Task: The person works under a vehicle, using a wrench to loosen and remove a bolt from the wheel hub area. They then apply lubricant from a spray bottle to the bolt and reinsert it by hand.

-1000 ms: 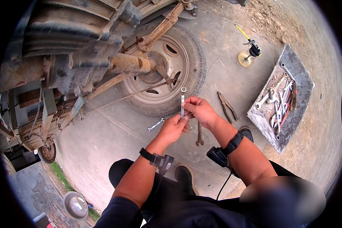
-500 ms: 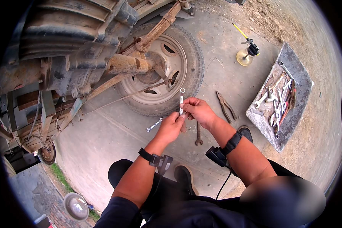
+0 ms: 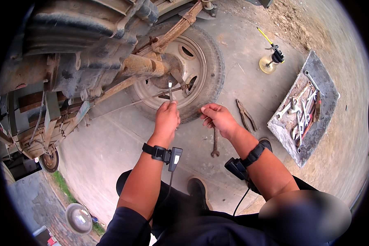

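My left hand (image 3: 167,119) is closed round a slim metal wrench (image 3: 170,91), whose bright upper end points up in front of the wheel. My palm hides its lower part. To the right, apart from the left, my right hand (image 3: 217,118) has its thumb and forefinger pressed together and the other fingers curled; anything between them is too small or hidden to make out. Below it a rusty open-end wrench (image 3: 215,144) lies on the concrete, its upper part covered by the hand. Past my fingers stands the tyred wheel (image 3: 215,67) with a rusty brake rod (image 3: 155,97) across it.
Rusty pliers (image 3: 244,115) lie right of my hand. A metal tray (image 3: 327,98) of several wrenches stands farther right, near an oil can (image 3: 268,64) with a yellow spout. The vehicle's axle (image 3: 139,67) and underbody fill the upper left. A metal basin (image 3: 71,221) sits lower left.
My hands have come apart. The left has moved up and left toward the brake rod with a wrench; the right has let go of the wrench both were holding and moved slightly right.
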A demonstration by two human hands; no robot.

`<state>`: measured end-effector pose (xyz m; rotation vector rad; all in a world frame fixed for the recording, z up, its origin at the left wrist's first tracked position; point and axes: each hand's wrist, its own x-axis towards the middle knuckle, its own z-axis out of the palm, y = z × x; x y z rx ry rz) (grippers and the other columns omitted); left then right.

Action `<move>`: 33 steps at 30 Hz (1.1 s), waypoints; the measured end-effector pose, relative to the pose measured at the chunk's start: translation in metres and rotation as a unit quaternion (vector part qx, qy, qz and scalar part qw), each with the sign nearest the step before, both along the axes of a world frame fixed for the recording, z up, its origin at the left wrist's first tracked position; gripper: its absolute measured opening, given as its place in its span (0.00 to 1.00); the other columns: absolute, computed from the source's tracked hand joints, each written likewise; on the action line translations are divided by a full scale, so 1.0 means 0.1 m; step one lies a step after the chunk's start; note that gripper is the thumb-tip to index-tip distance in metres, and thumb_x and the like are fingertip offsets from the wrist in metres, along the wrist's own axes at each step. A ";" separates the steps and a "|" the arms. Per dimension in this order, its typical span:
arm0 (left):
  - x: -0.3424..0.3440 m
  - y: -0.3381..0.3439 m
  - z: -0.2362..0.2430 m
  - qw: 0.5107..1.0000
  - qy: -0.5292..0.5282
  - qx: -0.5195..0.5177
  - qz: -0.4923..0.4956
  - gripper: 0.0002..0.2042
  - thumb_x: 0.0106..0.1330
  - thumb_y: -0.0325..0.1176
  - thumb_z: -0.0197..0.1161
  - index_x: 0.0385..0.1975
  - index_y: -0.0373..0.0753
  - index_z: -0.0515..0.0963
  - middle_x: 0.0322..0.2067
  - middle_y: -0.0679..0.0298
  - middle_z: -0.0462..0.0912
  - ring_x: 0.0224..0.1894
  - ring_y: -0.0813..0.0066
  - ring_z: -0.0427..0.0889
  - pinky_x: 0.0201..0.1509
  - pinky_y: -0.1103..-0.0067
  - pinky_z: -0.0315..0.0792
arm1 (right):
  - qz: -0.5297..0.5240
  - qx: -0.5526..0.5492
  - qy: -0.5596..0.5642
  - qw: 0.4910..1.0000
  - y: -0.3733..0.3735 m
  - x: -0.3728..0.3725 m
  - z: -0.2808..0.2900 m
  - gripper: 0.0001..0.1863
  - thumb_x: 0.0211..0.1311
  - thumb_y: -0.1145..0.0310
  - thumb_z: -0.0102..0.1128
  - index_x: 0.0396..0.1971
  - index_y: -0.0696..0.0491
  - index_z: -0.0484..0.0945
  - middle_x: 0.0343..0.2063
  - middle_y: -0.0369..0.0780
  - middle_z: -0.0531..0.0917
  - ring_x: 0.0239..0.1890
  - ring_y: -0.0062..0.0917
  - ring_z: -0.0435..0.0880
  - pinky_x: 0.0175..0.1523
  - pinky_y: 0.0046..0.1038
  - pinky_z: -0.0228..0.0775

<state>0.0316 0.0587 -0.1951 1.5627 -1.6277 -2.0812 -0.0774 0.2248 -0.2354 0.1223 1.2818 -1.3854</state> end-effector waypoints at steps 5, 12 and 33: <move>-0.08 -0.16 -0.18 0.979 -0.037 -0.183 -0.082 0.12 0.74 0.38 0.52 0.34 0.35 0.73 0.18 0.62 0.71 0.19 0.68 0.70 0.26 0.71 0.66 | -0.003 0.001 0.001 1.000 -0.01 -0.04 0.02 0.07 0.70 0.63 0.58 0.39 0.49 0.81 0.28 0.32 0.82 0.24 0.16 0.79 0.29 0.21 0.67; -0.05 -0.12 -0.12 0.894 -0.120 -0.397 -0.167 0.12 0.72 0.37 0.51 0.35 0.34 0.74 0.27 0.49 0.79 0.32 0.50 0.78 0.40 0.64 0.71 | -0.005 0.008 0.001 1.000 0.01 -0.05 -0.02 0.07 0.71 0.63 0.56 0.40 0.49 0.80 0.28 0.32 0.82 0.24 0.16 0.80 0.30 0.20 0.68; -0.24 -0.04 -0.17 0.990 -0.002 -0.134 0.035 0.11 0.73 0.35 0.55 0.27 0.37 0.75 0.18 0.75 0.64 0.19 0.85 0.59 0.22 0.79 0.55 | -0.005 0.009 -0.003 1.000 -0.04 0.00 -0.03 0.08 0.70 0.63 0.57 0.39 0.50 0.80 0.28 0.32 0.82 0.24 0.17 0.80 0.30 0.20 0.68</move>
